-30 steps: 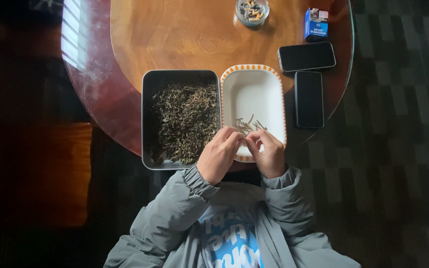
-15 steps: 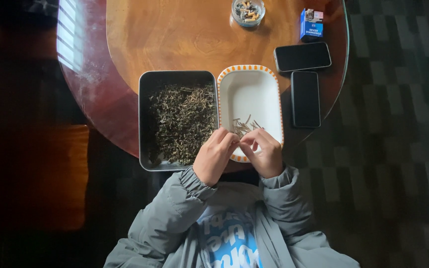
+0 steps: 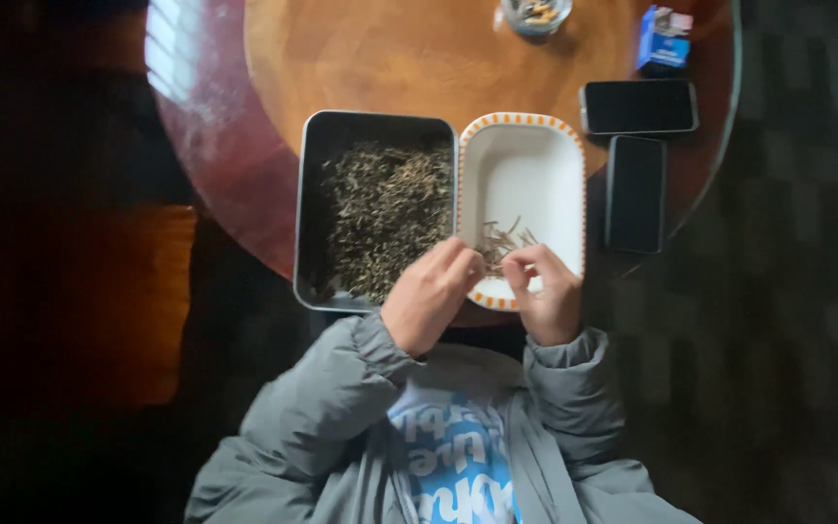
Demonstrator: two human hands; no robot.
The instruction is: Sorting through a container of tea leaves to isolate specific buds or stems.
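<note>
The fingers (image 3: 514, 264) of both hands were pinched together over the near rim of the white oblong dish with an orange-striped edge (image 3: 563, 170), apparently nipping one thin dried strand, too small to make out; the left hand (image 3: 429, 296) and right hand (image 3: 545, 291) met there, perhaps so that trimmed bits fell onto the small pile of pale stems (image 3: 504, 236). Just beside the dish sat the dark rectangular metal tray (image 3: 307, 194) of tangled dried strands (image 3: 385, 213), within easy reach on the round wooden table (image 3: 390, 58); two black phones (image 3: 637, 107) lay off to the right.

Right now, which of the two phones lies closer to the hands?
The upright phone, right beside the white dish; the other phone lies crosswise farther up the table.
</note>
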